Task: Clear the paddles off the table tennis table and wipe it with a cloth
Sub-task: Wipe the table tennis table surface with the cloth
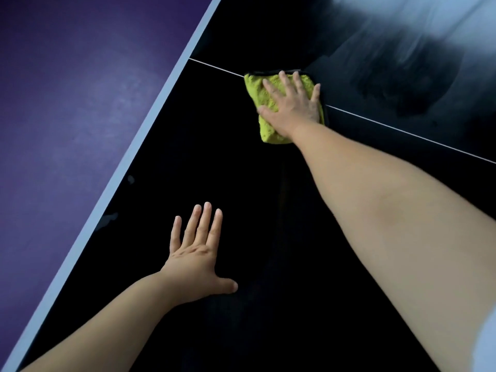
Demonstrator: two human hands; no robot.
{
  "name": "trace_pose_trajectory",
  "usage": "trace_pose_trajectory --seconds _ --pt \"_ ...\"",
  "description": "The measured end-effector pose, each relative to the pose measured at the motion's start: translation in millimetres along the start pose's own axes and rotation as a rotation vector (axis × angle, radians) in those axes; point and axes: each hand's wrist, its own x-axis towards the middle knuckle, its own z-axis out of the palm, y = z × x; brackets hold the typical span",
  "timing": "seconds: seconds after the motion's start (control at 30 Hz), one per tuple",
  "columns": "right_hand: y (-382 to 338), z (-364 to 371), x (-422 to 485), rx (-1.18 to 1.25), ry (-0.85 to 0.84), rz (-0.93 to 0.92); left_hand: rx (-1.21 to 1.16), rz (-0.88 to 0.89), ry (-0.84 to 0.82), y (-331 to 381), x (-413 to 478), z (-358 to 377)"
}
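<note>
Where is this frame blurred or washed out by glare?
Head view: pale glare and streaky blur smear the table at top right; its near surface reads almost black; the cloth, left hand and right hand are sharp.

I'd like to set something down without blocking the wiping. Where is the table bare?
Bare: the dark stretch between the left hand and the cloth, bordered by the white table edge and the right forearm; also beyond the thin white line. Crowded only where the right hand presses the cloth.
</note>
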Motion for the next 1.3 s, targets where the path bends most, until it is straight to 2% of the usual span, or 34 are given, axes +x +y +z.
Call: trace_pose_trajectory --seconds 0.17,0.37,0.6,0.7,0.77,0.87,0.97,1.3 --pt "37 -3 -6 0.055 -0.001 0.105 0.024 -0.028 -0.036 3 0 0" --pt "28 12 -64 0.098 -0.004 0.189 0.015 -0.040 -0.021 5 -2 0" --pt "-16 46 -182 0.078 -0.017 0.164 0.000 -0.008 0.111 6 -7 8" --pt "-41 61 -242 0.075 -0.021 0.149 -0.114 0.015 0.155 2 -11 8" --pt "-60 70 -279 0.073 -0.031 0.142 -0.164 0.050 0.242 0 -20 6" --pt "-89 83 -331 0.076 -0.055 0.134 -0.225 0.123 0.469 -2 -52 16" --pt "-120 93 -382 0.077 -0.092 0.122 -0.265 0.140 0.581 -9 -101 48" --pt "-213 128 -530 0.110 -0.127 0.020 -0.317 -0.038 0.515 -46 -225 152"
